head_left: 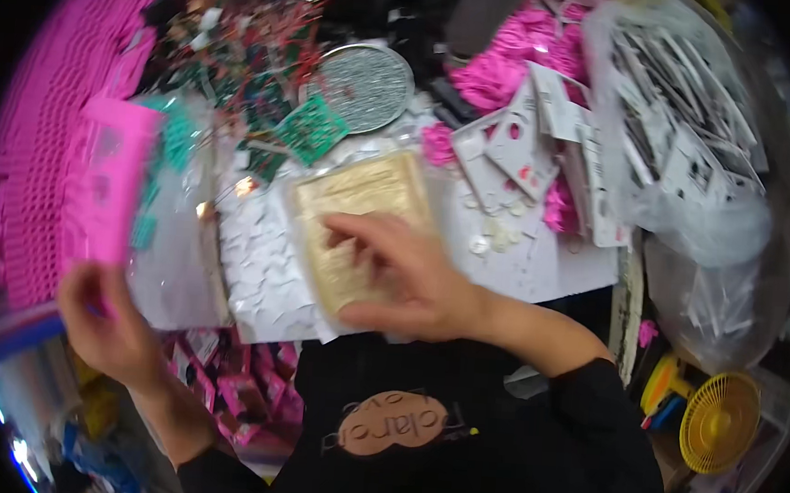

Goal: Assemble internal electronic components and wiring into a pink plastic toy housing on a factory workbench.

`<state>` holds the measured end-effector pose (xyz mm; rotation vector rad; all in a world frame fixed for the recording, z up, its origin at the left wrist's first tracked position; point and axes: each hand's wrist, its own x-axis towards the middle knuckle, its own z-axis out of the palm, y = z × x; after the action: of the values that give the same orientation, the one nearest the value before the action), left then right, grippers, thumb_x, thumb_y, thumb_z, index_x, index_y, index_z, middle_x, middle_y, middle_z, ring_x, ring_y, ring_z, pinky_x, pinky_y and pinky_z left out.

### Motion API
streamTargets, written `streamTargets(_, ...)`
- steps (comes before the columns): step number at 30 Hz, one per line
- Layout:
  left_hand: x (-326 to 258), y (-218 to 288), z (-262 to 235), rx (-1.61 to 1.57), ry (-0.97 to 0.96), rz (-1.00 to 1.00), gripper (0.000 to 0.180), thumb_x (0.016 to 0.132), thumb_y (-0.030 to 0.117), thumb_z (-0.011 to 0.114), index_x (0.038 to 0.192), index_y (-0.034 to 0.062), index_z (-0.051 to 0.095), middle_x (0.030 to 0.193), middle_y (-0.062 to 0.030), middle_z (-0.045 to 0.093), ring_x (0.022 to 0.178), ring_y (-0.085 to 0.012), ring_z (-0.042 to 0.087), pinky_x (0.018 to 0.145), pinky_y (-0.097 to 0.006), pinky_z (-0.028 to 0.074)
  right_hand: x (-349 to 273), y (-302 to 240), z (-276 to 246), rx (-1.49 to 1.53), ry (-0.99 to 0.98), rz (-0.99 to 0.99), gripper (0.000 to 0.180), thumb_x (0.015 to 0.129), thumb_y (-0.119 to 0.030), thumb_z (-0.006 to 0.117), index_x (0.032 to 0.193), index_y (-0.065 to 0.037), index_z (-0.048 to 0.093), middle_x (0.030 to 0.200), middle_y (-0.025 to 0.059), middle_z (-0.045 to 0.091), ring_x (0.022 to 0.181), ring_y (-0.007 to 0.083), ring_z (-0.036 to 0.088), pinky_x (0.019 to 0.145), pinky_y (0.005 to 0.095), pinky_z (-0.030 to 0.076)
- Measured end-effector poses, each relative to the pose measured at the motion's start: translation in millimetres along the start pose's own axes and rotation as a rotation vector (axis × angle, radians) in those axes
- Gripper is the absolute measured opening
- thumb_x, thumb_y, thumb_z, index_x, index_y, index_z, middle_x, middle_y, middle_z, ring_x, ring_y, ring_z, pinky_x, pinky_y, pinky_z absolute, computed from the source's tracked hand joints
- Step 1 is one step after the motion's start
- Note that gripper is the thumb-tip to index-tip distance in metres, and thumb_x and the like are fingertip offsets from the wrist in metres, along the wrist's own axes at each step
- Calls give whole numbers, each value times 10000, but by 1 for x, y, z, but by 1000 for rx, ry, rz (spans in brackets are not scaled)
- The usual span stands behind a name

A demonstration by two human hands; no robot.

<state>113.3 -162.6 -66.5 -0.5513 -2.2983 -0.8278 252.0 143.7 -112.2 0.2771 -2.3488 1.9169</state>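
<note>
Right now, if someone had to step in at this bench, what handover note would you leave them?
Left hand: holds a pink card up by its lower end, at the left.
Right hand: fingers spread on a yellowish sheet lying on the white paper, thumb at its near edge.
Nearby: green circuit boards, round grey lid, yellow fan.
Done or left: cannot tell from this view.

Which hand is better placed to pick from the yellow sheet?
Probably right: the right hand already rests on the yellow sheet, fingers spread. The left hand is off to the side, holding a pink card.
</note>
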Motion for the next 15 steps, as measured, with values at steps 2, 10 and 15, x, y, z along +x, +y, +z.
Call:
streamTargets(2, -30, 62, 19, -311, -269, 313, 220, 835, -4, 759, 1023, 1, 646, 924, -110, 642, 825, -272, 617, 761, -386, 482, 2, -12, 16, 474, -12, 189, 453, 962, -276, 712, 1291, 8, 586, 1148, 95, 641, 1015, 181, 621, 811, 334, 521)
streamTargets(10, -53, 104, 65, -1067, -505, -613, 609, 863, -7, 721, 1420, -31, 476, 1244, -146, 647, 1071, -208, 638, 920, -370, 510, -14, -27, -34, 636, -167, 339, 377, 996, -258, 656, 1239, 27, 617, 1085, 93, 711, 965, 130, 660, 847, 317, 540)
streamTargets(15, -49, 74, 67, -1304, -876, -921, 584, 956, 30, 646, 1482, 4, 393, 1092, -88, 612, 771, -104, 562, 625, -252, 451, 10, -39, -124, -562, 135, 249, 593, 893, -490, 737, 1231, -13, 639, 987, 175, 738, 876, 267, 729, 811, 419, 569)
